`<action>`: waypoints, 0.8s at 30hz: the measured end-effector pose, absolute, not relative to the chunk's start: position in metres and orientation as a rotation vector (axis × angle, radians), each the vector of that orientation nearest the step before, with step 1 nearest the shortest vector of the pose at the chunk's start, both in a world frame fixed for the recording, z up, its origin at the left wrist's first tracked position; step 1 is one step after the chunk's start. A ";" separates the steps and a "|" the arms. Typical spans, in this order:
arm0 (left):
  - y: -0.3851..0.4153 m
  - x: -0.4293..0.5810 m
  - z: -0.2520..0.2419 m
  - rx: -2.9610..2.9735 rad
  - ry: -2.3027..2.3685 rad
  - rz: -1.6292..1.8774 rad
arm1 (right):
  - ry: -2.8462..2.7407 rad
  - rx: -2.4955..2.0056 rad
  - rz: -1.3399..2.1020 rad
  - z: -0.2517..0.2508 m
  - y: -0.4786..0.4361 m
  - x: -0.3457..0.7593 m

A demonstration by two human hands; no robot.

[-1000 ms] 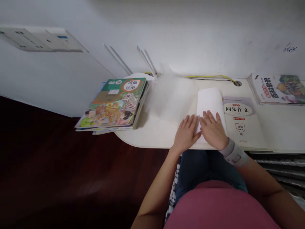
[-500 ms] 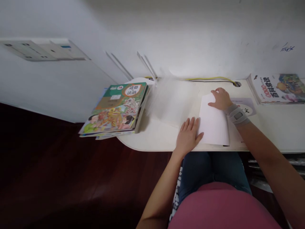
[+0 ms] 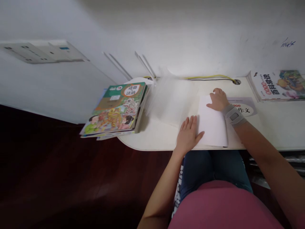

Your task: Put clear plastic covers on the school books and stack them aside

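Observation:
A folded white sheet [image 3: 213, 124] lies on the white desk [image 3: 157, 136], partly over a pale book with a white oval title label [image 3: 243, 109]. My left hand [image 3: 188, 135] rests flat with fingers spread at the sheet's left edge, near the desk's front. My right hand [image 3: 218, 99], with a grey wrist brace, presses fingers down on the sheet's far end. A sheet of clear plastic film [image 3: 170, 100] lies just left of the paper.
A stack of colourful textbooks [image 3: 116, 109] overhangs the desk's left end. Another picture book [image 3: 277, 85] lies at the far right. A yellow cable [image 3: 209, 77] runs along the wall into a desk hole [image 3: 236, 82]. Dark wooden floor is on the left.
My right hand slid from the sheet's near end, beside the left hand, up to its far end. The curled sheet now lies flat. The left hand stayed in place.

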State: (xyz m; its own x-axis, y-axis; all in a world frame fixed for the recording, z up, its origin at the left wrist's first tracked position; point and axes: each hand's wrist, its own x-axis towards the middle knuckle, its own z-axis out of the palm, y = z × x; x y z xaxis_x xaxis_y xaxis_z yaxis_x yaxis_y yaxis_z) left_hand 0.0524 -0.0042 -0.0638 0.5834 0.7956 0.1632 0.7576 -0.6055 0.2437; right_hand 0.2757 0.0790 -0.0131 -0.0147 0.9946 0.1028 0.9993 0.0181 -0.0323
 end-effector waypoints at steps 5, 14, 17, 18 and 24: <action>-0.004 0.052 -0.061 2.644 1.285 0.391 | -2.203 -2.154 -0.061 -0.016 0.082 0.276; -0.005 0.053 -0.059 2.653 1.245 0.375 | -2.310 -2.109 -0.040 -0.017 0.085 0.283; -0.005 0.054 -0.059 2.665 1.265 0.370 | -2.360 -2.077 -0.035 -0.018 0.087 0.286; -0.005 0.055 -0.059 2.670 1.269 0.367 | -2.363 -2.073 -0.032 -0.018 0.087 0.286; -0.005 0.055 -0.059 2.660 1.271 0.366 | -2.241 -2.047 -0.036 -0.019 0.085 0.282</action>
State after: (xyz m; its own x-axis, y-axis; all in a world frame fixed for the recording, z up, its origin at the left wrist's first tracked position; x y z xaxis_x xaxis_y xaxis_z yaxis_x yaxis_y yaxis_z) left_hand 0.0549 -0.0047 -0.0589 0.6062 0.7817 0.1463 0.7397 -0.6218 0.2572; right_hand 0.2825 0.0847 -0.0188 -0.0873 0.9917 0.0949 0.9942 0.0927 -0.0542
